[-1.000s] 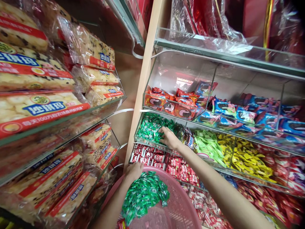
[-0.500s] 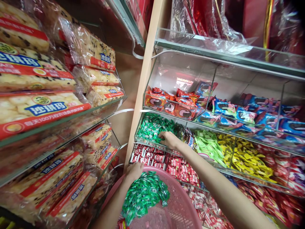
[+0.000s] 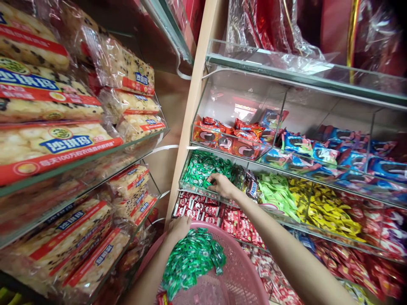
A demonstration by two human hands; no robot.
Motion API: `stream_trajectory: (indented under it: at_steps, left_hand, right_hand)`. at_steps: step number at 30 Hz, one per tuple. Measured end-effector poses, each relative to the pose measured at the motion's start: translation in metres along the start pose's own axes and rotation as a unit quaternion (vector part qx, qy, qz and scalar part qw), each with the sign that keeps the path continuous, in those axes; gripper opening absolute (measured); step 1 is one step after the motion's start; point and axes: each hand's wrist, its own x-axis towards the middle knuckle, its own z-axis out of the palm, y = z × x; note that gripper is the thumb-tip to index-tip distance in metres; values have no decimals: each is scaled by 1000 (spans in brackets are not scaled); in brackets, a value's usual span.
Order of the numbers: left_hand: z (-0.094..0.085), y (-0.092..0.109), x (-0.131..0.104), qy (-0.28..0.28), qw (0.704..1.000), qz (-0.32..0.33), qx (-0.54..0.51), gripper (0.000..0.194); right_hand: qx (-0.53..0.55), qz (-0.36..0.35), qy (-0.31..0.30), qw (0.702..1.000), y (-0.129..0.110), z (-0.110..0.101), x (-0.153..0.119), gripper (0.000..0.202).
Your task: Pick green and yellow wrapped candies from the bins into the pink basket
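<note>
My left hand (image 3: 178,228) is closed over the rim of a pink plastic basket (image 3: 246,264). A heap of green-wrapped candies (image 3: 192,254) fills part of the basket, with a bit of red wrapper at its lower left. My right hand (image 3: 221,185) is over the front of a clear shelf bin (image 3: 187,185), its fingers curled and touching the green-wrapped candies (image 3: 205,165) there. Whatever lies between its fingertips is too small to make out. Just right of that hand, a Snickers bar (image 3: 252,186) leans in the neighbouring compartment.
Light-green packets (image 3: 275,192) and yellow packets (image 3: 330,212) fill compartments to the right. Red-and-white packets (image 3: 197,207) lie one shelf below, orange-red packs (image 3: 235,140) one above. Large wrapped sachima pastries (image 3: 66,140) crowd the left shelves. A wooden post (image 3: 187,127) divides the two shelf units.
My right hand has shifted slightly left, and its fingers are more curled at the green candies. My left hand and the basket stay where they were.
</note>
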Motion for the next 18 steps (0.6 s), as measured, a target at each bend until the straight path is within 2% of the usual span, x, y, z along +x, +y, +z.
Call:
stream_trajectory:
  at_steps: [12,18]
  left_hand:
    - [4,-2,1,7,1000,7,-2,52]
    - [1,0,1,4,1000,2,5,52]
  right_hand:
    - [31,-24,6,999,1,1,0,13]
    - [98,-21,35,994,3,0,1,17]
